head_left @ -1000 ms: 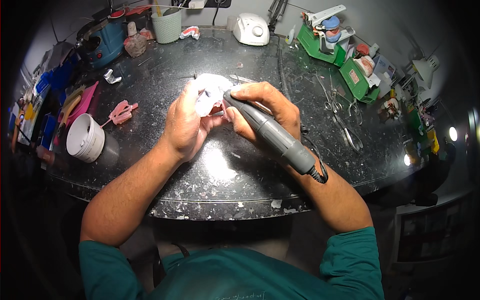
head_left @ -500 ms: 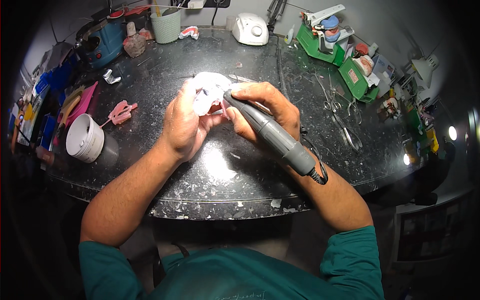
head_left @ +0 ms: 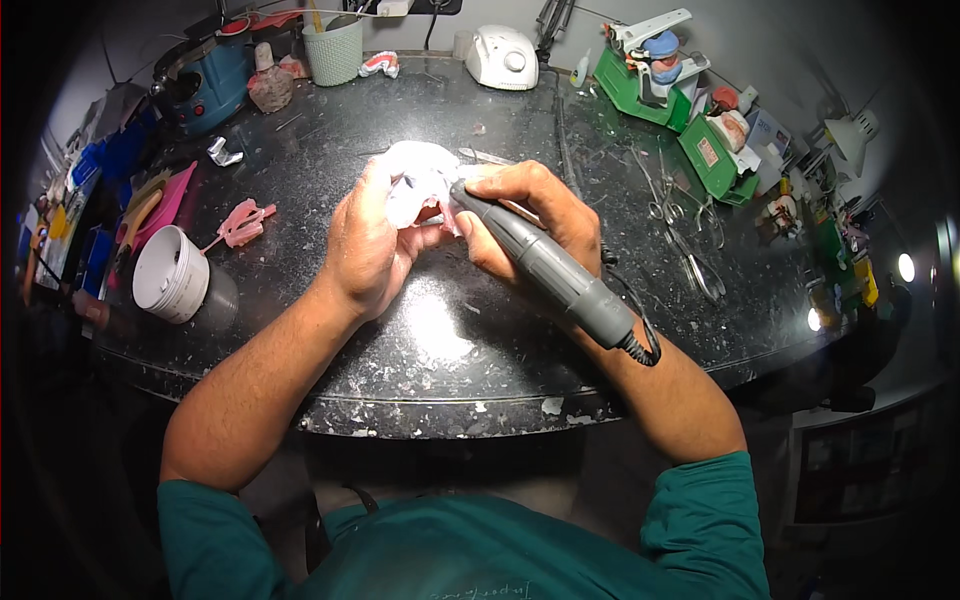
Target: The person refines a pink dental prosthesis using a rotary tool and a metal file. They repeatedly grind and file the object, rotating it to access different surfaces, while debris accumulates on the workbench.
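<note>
My left hand (head_left: 362,248) is closed round a white plaster dental cast (head_left: 418,162), brightly lit, with a pink part along its lower edge. A dark grey rotary handpiece (head_left: 555,270) lies in my right hand (head_left: 545,205), gripped like a pen with thumb and fingers near its front end. Its nose points up and left at the cast's right side. Fingers and glare hide the bit and any contact with the cast. From the handpiece's rear, a coiled black cord (head_left: 640,350) curls back beside my right forearm.
On the black table (head_left: 330,370), a white tub (head_left: 170,275) and a pink branched piece (head_left: 242,222) lie left. Scissors and other metal tools (head_left: 690,255) lie right. A white control box (head_left: 501,58) stands at the back, green boxes (head_left: 715,165) at the right.
The handpiece's rear end has shifted very slightly right and up. My left hand and the cast have barely moved; both grips are the same.
</note>
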A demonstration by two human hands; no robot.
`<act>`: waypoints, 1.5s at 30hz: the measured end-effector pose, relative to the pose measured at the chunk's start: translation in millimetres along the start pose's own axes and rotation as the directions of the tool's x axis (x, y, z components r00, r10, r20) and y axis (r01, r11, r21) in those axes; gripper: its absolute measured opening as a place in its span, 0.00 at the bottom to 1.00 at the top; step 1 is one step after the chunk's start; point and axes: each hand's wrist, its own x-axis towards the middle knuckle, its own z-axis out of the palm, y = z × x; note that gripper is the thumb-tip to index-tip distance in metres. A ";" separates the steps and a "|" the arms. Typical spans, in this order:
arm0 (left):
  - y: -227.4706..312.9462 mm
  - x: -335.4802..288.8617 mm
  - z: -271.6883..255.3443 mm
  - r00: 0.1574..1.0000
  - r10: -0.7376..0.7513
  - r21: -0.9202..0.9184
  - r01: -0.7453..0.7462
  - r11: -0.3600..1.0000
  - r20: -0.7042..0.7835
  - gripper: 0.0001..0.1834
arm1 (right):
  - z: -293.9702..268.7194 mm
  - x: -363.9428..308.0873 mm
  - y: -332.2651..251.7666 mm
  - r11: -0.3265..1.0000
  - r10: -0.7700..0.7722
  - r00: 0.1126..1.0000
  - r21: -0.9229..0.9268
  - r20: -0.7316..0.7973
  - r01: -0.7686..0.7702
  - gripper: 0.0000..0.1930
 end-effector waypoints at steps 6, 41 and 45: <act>-2.9 -0.4 -1.3 0.999 0.046 0.113 -0.045 0.993 -0.008 0.15 | -1.7 1.3 -1.4 1.000 -0.021 1.000 -0.011 0.010 0.021 0.13; 4.2 3.2 -3.8 0.997 0.025 0.045 -0.029 0.999 0.074 0.15 | -3.7 7.0 -3.4 0.971 -0.227 0.974 -0.076 0.013 0.228 0.16; 5.1 3.2 -2.2 0.996 0.029 0.065 -0.034 0.997 0.084 0.15 | -5.1 6.3 -4.9 0.975 -0.205 0.978 -0.079 0.048 0.208 0.14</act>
